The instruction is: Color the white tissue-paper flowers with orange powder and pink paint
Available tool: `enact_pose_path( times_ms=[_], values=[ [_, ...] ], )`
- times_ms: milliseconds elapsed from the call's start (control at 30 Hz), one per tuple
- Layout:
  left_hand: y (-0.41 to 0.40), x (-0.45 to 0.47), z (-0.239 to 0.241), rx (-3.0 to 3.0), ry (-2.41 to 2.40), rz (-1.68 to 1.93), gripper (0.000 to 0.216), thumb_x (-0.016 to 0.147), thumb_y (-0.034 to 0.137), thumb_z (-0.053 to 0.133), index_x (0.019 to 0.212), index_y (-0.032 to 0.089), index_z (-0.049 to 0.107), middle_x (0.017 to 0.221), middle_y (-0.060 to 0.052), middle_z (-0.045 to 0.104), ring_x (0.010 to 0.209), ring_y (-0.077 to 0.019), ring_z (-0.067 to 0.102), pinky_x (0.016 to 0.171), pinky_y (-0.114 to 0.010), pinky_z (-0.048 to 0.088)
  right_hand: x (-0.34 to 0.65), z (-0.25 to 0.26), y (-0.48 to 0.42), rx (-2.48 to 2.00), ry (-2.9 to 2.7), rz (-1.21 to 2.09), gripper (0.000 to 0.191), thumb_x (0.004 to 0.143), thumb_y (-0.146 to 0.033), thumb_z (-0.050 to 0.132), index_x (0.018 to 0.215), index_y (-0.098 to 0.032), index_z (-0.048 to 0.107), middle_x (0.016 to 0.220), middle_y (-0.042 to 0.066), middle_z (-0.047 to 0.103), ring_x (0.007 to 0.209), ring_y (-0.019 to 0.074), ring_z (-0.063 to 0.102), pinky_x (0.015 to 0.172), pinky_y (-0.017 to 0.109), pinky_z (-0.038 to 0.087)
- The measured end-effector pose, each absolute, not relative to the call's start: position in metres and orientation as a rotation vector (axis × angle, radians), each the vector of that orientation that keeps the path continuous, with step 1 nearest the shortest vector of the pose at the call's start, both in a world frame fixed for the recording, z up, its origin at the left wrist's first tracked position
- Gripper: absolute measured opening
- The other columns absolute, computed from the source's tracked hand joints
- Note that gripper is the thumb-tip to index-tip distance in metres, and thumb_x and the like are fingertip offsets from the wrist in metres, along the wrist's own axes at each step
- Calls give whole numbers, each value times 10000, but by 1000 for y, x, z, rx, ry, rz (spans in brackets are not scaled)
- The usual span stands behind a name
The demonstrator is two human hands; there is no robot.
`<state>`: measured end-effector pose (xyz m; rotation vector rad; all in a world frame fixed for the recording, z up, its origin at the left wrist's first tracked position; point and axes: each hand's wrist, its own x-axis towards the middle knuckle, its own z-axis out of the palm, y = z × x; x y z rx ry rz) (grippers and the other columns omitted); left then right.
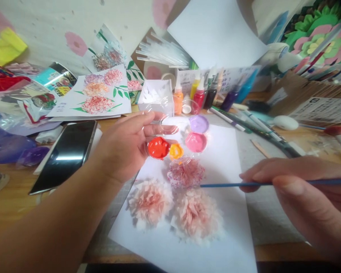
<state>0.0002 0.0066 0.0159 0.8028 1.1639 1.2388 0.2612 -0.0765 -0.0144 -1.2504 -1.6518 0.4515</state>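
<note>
My left hand (127, 146) grips the rim of a clear plastic paint palette (184, 134), held above a white sheet of paper (204, 239). The palette's wells hold red (158, 147), orange, pink (196, 141) and lilac paint. My right hand (304, 197) pinches a thin blue brush handle (235, 184), which points left toward the painting. On the sheet are three fluffy pink painted flowers (197, 214), the upper one darker and partly seen through the palette.
A black phone (66, 153) lies at the left. Small paint bottles (199, 93), pens and a white box stand behind the sheet. Finished flower paintings (98, 93), plastic bags and paper clutter fill the back left; colourful paper flowers sit at the back right.
</note>
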Motion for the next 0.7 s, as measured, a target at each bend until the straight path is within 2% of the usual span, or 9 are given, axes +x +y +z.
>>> enact_pose_path(
  times_ms=[200,433,567,700],
  values=[
    [8,1,17,808,1210,1258,118,852,197,565,873,140,665,724,-108,708,570,-234,702,507,-310,540,259,-11,-76,-1284,-1782,385,148,870,-496,620,877,-399,731,778,-50,776,704,173,742,561,237,589],
    [6,5,21,782,1246,1249,93,838,228,599,844,160,663,697,-95,698,604,-224,696,519,-291,547,256,-8,-73,-1210,-1828,356,130,906,-443,601,901,-388,719,780,-52,776,685,156,735,526,207,564],
    [5,6,23,745,1249,1269,103,844,186,578,829,133,665,723,-106,691,618,-225,699,500,-287,540,257,-4,-71,-1173,-1868,364,116,911,-409,604,886,-378,713,779,-43,773,680,159,730,462,206,532],
    [6,6,23,767,1228,1277,129,838,154,563,851,102,681,699,-139,691,652,-248,707,486,-282,530,257,-3,-69,-1160,-1823,413,122,905,-385,615,868,-355,727,745,-36,757,576,140,677,427,207,515]
  ],
)
